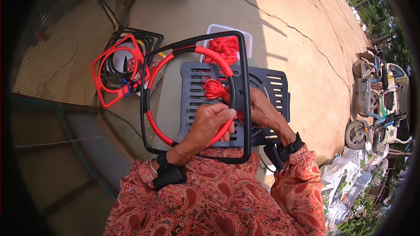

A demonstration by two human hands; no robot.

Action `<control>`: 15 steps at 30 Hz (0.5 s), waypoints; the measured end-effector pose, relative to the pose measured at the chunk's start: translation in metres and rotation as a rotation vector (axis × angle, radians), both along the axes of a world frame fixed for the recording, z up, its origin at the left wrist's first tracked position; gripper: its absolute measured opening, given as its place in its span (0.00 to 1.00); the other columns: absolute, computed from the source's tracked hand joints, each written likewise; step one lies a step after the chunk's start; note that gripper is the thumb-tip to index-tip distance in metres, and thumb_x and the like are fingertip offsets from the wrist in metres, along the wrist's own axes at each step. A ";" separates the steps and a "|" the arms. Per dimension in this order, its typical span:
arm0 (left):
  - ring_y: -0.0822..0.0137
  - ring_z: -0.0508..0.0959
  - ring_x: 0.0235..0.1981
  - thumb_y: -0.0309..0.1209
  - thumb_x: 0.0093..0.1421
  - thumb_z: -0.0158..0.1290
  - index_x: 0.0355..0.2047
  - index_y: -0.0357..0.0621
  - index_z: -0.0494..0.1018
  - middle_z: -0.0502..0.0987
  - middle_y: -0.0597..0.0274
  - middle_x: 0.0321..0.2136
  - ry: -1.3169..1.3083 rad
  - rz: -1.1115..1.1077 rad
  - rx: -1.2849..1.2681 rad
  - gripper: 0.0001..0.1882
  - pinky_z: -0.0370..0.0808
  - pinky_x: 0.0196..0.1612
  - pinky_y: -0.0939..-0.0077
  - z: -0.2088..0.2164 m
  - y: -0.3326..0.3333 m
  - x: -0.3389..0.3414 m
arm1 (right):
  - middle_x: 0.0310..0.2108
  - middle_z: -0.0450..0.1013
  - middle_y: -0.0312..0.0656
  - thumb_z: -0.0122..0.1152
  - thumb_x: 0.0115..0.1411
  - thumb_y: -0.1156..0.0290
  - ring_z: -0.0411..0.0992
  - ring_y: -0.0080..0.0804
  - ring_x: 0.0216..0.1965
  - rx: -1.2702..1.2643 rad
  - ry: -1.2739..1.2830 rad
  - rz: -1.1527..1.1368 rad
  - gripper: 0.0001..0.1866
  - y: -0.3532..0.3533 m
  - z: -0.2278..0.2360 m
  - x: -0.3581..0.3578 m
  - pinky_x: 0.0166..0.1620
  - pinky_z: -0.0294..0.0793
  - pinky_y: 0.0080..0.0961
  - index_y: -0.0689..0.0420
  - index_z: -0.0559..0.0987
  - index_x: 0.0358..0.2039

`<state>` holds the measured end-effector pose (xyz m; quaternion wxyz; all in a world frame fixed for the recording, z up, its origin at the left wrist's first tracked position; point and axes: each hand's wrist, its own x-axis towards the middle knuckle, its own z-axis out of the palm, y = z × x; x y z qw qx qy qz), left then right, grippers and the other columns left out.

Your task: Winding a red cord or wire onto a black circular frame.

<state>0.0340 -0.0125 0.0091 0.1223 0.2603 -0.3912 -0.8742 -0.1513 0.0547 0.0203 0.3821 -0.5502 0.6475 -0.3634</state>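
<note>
A black rectangular frame (241,57) with a round ring (158,129) inside it stands tilted over my lap. Red cord wraps parts of the ring, leaving black stretches between. My left hand (209,124) is closed at the ring's lower right side, thumb and forefinger pinched there. Behind the frame's right bar is my right hand (264,110), its fingers partly hidden by the bar and ring. A looped bundle of red cord (214,90) sticks out to the left from the right hand's fingers, inside the ring.
Beneath the frame lies a dark slotted plastic panel (280,83). Beyond it stands a white tub (248,39) of red cord (224,49). At left, a red frame (97,71) leans on stacked black frames (153,39). Parked vehicles (372,100) and white sacks (343,183) are at right.
</note>
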 end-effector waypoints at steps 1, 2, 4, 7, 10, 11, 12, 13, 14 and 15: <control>0.72 0.74 0.12 0.35 0.64 0.53 0.32 0.35 0.74 0.76 0.57 0.18 0.002 -0.020 0.015 0.12 0.69 0.15 0.83 -0.001 0.000 0.001 | 0.35 0.75 0.43 0.55 0.62 0.70 0.71 0.31 0.33 -0.033 -0.064 0.036 0.12 -0.003 -0.006 0.005 0.40 0.71 0.27 0.64 0.75 0.43; 0.72 0.74 0.12 0.35 0.64 0.52 0.31 0.36 0.73 0.76 0.57 0.18 -0.001 -0.023 0.025 0.12 0.70 0.15 0.82 -0.001 -0.001 0.001 | 0.35 0.75 0.43 0.55 0.62 0.70 0.71 0.31 0.33 -0.034 -0.066 0.050 0.12 -0.005 -0.005 0.003 0.40 0.71 0.27 0.64 0.75 0.43; 0.71 0.74 0.12 0.35 0.64 0.52 0.32 0.36 0.73 0.76 0.57 0.18 -0.004 -0.016 0.024 0.12 0.70 0.15 0.82 -0.006 -0.002 0.001 | 0.33 0.73 0.40 0.52 0.63 0.72 0.70 0.25 0.31 0.070 -0.031 -0.176 0.09 -0.005 0.002 -0.007 0.37 0.70 0.22 0.64 0.76 0.38; 0.71 0.74 0.12 0.34 0.65 0.52 0.32 0.36 0.73 0.76 0.57 0.18 -0.042 -0.049 0.016 0.12 0.70 0.15 0.82 -0.010 -0.004 -0.003 | 0.29 0.71 0.37 0.51 0.63 0.73 0.67 0.19 0.30 -0.254 -0.024 -0.565 0.08 -0.009 0.010 -0.015 0.34 0.67 0.17 0.63 0.77 0.35; 0.69 0.74 0.12 0.33 0.65 0.52 0.33 0.35 0.73 0.76 0.56 0.18 -0.087 -0.060 0.034 0.11 0.70 0.14 0.80 -0.017 -0.003 -0.003 | 0.26 0.73 0.40 0.58 0.58 0.69 0.70 0.28 0.28 -0.337 0.341 -0.254 0.09 -0.028 0.044 0.013 0.38 0.68 0.27 0.61 0.78 0.34; 0.68 0.75 0.12 0.32 0.64 0.52 0.33 0.35 0.73 0.76 0.55 0.18 -0.081 -0.065 0.049 0.11 0.71 0.13 0.79 -0.017 -0.003 -0.005 | 0.26 0.74 0.41 0.62 0.55 0.66 0.71 0.33 0.28 -0.435 0.638 0.031 0.10 -0.034 0.048 0.021 0.40 0.68 0.32 0.60 0.80 0.33; 0.68 0.75 0.12 0.32 0.64 0.52 0.33 0.35 0.73 0.76 0.55 0.18 -0.080 -0.073 0.049 0.11 0.71 0.13 0.79 -0.018 -0.003 -0.006 | 0.26 0.74 0.41 0.62 0.55 0.66 0.71 0.33 0.28 -0.432 0.640 0.023 0.10 -0.040 0.045 0.026 0.40 0.68 0.32 0.60 0.80 0.33; 0.67 0.75 0.12 0.31 0.64 0.52 0.33 0.34 0.73 0.76 0.54 0.18 -0.019 -0.059 0.093 0.10 0.71 0.12 0.78 -0.023 -0.003 -0.006 | 0.27 0.75 0.42 0.64 0.52 0.62 0.72 0.37 0.29 -0.272 0.759 0.149 0.12 -0.047 0.035 0.030 0.41 0.67 0.36 0.57 0.81 0.30; 0.65 0.75 0.11 0.31 0.64 0.52 0.33 0.34 0.73 0.76 0.53 0.18 0.041 -0.045 0.135 0.10 0.70 0.12 0.77 -0.025 -0.003 -0.006 | 0.29 0.76 0.43 0.65 0.49 0.59 0.73 0.41 0.30 -0.109 0.870 0.275 0.13 -0.053 0.026 0.031 0.43 0.66 0.40 0.55 0.82 0.28; 0.65 0.75 0.11 0.31 0.64 0.52 0.33 0.34 0.73 0.76 0.53 0.18 0.039 -0.050 0.133 0.10 0.70 0.12 0.77 -0.023 -0.003 -0.008 | 0.29 0.76 0.43 0.65 0.49 0.59 0.73 0.41 0.30 -0.109 0.869 0.270 0.13 -0.059 0.020 0.030 0.43 0.66 0.40 0.55 0.82 0.28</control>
